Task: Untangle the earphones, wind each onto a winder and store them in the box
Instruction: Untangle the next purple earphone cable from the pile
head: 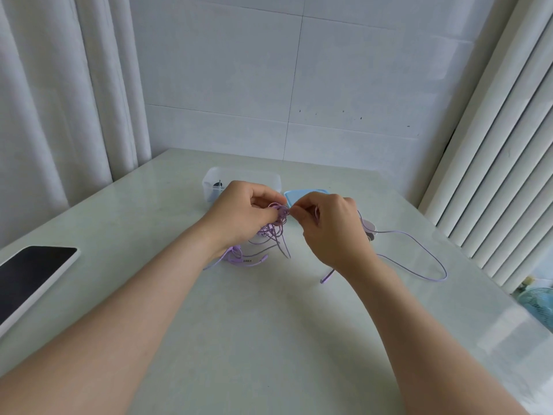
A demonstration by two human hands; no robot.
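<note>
A knot of purple earphone cables [276,227] is lifted above the middle of the table. My left hand [242,214] grips the bundle from the left, fingers curled round it. My right hand [326,223] pinches a strand at the knot's right side. Loose ends with plugs [245,260] lie on the table under my left wrist. One long purple cable [419,256] loops away to the right. A clear plastic box [212,182] stands behind my hands with something dark inside. A pale oval piece [369,226], perhaps a winder, lies behind my right hand.
The box's blue lid [305,194] lies right of the box. A tablet [33,277] with a dark screen lies at the table's left edge. Curtains hang on the left, slatted blinds on the right. The pale green table [254,339] ends against a tiled wall.
</note>
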